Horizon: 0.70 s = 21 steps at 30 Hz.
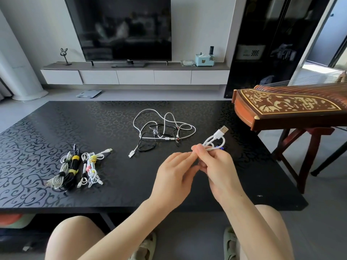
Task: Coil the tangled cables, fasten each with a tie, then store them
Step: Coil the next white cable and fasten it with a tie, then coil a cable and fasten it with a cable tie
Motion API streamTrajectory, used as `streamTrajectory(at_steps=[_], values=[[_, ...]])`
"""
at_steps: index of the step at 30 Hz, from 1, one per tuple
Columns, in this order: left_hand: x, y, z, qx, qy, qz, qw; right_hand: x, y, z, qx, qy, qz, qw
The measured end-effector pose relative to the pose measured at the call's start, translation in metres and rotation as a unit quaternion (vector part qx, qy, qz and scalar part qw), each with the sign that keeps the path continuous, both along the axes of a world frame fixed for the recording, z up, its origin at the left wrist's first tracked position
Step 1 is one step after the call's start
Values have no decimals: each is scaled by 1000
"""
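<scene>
I see right hand point(217, 166) fingers gripping coiled white cable point(219, 133) over worktop point(112, 184); left hand point(174, 175) fingers: cannot tell.

A dark television point(120, 29) stands on a long white low cabinet point(135, 76) against a pale wall point(37, 25). Right of the television rises a glossy black cupboard point(272, 44) (daylight beyond it); in front of the television, a scale point(88, 93) lies on grey floor point(169, 92).
</scene>
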<state>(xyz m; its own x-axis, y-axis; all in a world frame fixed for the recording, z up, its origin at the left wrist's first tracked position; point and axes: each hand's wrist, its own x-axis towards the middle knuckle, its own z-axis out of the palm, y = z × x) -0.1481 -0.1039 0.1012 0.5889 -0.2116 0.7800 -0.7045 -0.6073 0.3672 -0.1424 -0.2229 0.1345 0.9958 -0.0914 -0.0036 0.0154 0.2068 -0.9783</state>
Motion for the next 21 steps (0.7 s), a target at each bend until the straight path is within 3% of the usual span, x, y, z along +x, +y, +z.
streamTrajectory(at_steps=[2,4,6,11,14,18,21], values=[[-7,10,9,-137,163,-23,977,4,1,-5,10,16,25,999],[-6,22,12,-248,327,-56,910,9,2,-12,26,38,53,998],[-2,34,13,-249,410,-70,875,15,8,-20,38,57,78,995],[7,62,-4,-114,426,43,896,30,43,-45,2,134,115,984],[14,93,-24,-174,401,122,891,35,69,-56,-65,140,183,971],[32,142,-48,-315,383,238,835,38,84,-70,-109,180,154,965],[48,169,-62,-298,363,292,833,36,84,-85,-155,210,142,955]])
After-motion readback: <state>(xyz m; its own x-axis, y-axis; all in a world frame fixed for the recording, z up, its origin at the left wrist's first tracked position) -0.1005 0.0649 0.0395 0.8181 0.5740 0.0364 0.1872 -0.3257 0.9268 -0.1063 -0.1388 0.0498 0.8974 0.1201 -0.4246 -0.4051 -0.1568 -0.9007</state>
